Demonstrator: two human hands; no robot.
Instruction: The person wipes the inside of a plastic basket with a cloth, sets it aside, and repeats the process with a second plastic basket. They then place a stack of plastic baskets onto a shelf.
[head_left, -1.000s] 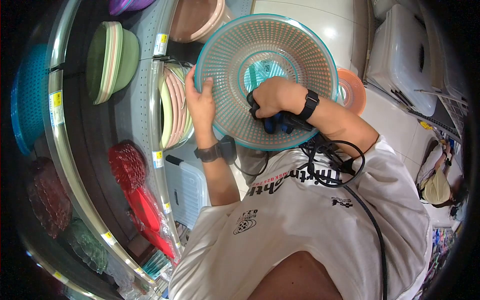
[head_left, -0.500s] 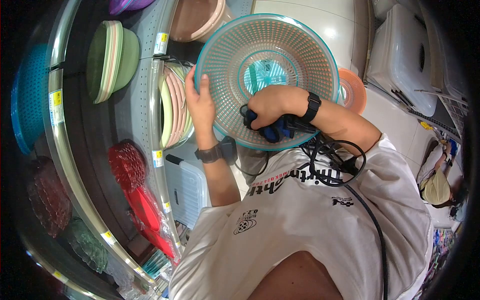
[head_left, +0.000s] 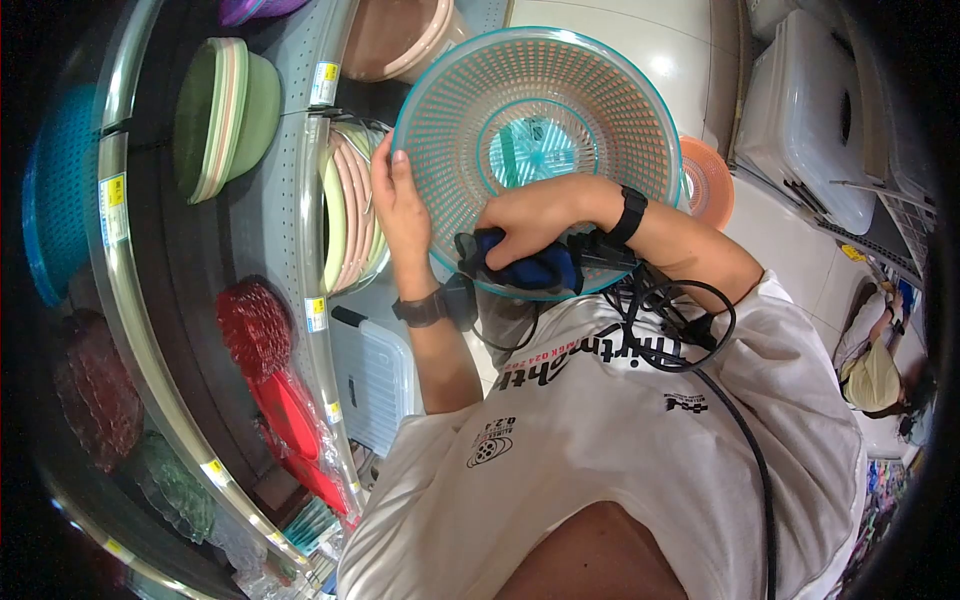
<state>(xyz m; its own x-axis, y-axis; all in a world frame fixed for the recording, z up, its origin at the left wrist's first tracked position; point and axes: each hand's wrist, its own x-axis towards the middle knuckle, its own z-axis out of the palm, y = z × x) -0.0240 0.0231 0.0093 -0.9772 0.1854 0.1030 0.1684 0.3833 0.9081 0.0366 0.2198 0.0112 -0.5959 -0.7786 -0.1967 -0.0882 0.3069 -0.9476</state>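
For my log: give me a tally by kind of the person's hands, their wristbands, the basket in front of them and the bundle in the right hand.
Hands: 2 (left hand, right hand)
Dark wristbands: 2 (left wristband, right wristband)
Teal-rimmed basket: 1
Blue-and-black bundle, counted as one: 1
Total: 6

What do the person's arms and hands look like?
The left hand is bare, with a dark band and a boxy black piece at the wrist. The right hand is bare too, with a black strap. The short sleeves are white, and a black cable loops near the right one.
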